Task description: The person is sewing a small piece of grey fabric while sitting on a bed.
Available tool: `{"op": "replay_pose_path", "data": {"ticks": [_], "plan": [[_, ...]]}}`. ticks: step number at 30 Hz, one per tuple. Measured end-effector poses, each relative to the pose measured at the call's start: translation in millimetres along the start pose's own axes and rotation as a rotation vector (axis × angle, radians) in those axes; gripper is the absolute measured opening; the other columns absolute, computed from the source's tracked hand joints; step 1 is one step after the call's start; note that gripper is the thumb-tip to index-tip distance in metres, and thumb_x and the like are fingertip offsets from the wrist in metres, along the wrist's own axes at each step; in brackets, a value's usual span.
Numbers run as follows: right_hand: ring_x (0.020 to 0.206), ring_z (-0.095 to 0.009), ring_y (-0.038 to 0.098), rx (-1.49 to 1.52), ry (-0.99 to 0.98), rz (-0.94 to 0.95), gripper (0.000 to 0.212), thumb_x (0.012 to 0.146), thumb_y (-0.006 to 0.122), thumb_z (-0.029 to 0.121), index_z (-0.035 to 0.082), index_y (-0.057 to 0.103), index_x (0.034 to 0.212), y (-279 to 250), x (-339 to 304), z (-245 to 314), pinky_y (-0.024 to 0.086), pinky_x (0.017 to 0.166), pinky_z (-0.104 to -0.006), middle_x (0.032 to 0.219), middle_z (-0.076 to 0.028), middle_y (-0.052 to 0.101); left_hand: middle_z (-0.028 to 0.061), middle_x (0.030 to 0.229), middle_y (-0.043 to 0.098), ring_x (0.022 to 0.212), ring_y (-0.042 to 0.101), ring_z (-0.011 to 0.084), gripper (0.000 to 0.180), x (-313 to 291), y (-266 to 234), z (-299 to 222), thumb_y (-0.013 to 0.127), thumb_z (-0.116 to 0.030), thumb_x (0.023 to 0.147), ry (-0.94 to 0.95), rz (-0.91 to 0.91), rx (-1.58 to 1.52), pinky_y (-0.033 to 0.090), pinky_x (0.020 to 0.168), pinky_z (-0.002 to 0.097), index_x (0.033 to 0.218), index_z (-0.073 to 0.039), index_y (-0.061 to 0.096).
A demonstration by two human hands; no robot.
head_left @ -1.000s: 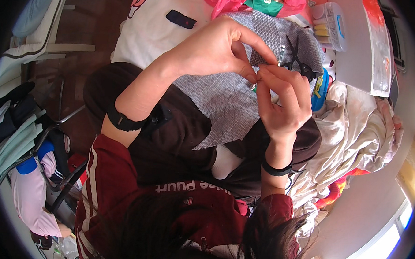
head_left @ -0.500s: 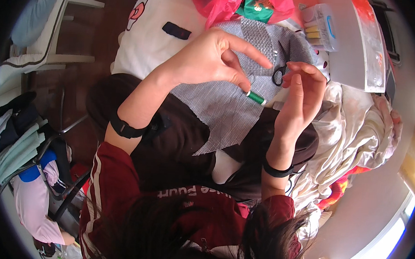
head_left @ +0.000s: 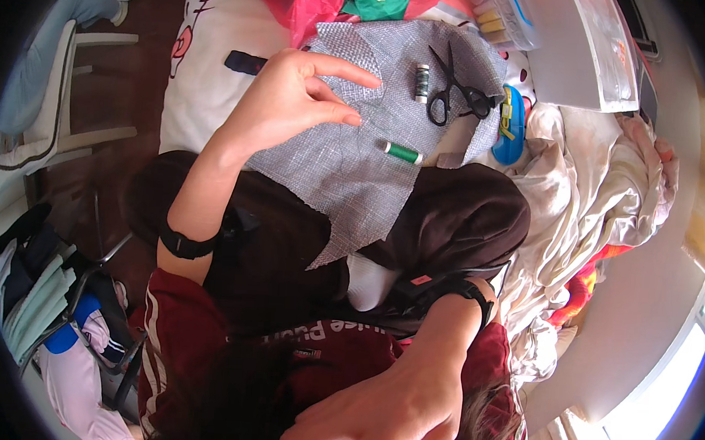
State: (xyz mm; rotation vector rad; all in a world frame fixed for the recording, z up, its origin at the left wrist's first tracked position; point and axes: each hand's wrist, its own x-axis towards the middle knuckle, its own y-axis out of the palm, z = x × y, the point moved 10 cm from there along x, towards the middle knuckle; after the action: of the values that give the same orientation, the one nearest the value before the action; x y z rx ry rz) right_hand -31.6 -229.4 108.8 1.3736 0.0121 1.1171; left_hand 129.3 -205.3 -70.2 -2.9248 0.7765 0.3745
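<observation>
right hand [head_left: 387, 405] has drawn back over the shirt [head_left: 357, 354], grip untellable | left hand [head_left: 283, 97]: thumb and forefinger apart | green spool [head_left: 404, 152]: on grey cloth [head_left: 331, 167] | step, judged: thread-handling; next calls for fine pinching

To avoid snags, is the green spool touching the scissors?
No, the green spool lies on the gray cloth, apart from the black scissors.

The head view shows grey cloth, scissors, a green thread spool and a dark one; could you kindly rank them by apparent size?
1. Grey cloth
2. Scissors
3. Green thread spool and dark thread spool: too alike to rank.
</observation>
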Motion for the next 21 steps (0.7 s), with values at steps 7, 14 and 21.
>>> {"op": "replay_pose_path", "data": {"ticks": [7,14,21], "plan": [[0.094,-0.027,0.045,-0.001,-0.043,0.04,0.019,0.082,0.036,-0.004,0.0,0.046,0.098,-9.2,5.0,17.1,0.039,0.08,-0.0357,0.099,-0.014,0.046,0.009,0.074,0.064,0.067,0.061,0.0088,0.034,-2.4,4.5,1.1,0.06,0.006,0.07,-0.035,0.059,0.12,0.047,0.062,0.0191,0.103,-0.002,0.059],[0.097,-0.029,0.045,-0.117,0.04,0.181,0.027,0.087,0.032,0.007,-0.002,0.042,0.111,-4.6,-6.3,25.6,0.038,0.083,-0.039,0.104,-0.014,0.046,0.0064,0.076,0.064,0.067,0.06,0.0085,0.03,-8.6,4.3,4.0,0.06,0.002,0.071,0.04,0.074,0.167,0.045,0.061,0.0202,0.1,-0.005,0.061],[0.075,-0.011,0.052,-1.249,0.114,-1.027,0.013,0.084,0.044,0.003,-0.001,0.052,0.094,-165.6,-66.5,139.7,0.042,0.069,-0.0245,0.081,-0.005,0.054,0.0056,0.079,0.063,0.061,0.05,0.0109,0.021,-7.4,5.6,-38.0,0.054,0.0,0.077,0.418,-0.034,0.321,0.041,0.059,0.023,0.092,-0.008,0.065]]}}
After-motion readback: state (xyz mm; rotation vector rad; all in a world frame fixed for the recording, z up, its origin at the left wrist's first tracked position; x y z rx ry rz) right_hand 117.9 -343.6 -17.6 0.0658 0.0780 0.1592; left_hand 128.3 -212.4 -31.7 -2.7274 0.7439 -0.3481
